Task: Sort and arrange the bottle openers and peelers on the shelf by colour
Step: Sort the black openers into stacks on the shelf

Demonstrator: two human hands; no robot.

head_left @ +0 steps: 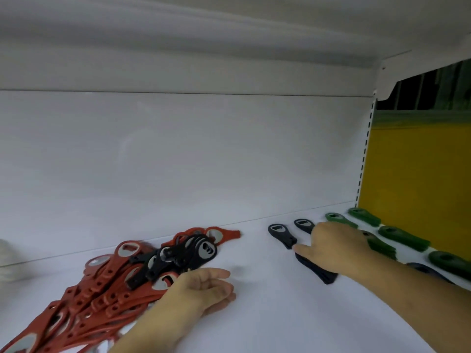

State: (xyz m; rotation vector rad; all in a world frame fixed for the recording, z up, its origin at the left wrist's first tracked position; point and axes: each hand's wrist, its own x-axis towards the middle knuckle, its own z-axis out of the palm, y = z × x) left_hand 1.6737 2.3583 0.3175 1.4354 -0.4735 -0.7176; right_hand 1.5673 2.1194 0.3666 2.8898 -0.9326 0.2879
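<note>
A heap of red bottle openers [84, 299] lies on the left of the white shelf [254, 314], with several black openers [178, 256] tangled on top of it. My left hand [201, 289] rests palm down at the heap's right edge, fingers loosely apart and holding nothing. To the right, two black openers [281, 235] lie side by side near the back. My right hand [336, 240] is flat over a third black opener [317, 270], with its fingertips on the opener's far end. Green openers [402, 238] lie in rows at the far right.
The shelf's white back wall [178, 161] stands close behind the openers, and another shelf board is overhead. A perforated upright [364, 154] and a yellow panel [418, 169] close off the right end. A dark blue opener [428, 271] shows beyond my right forearm.
</note>
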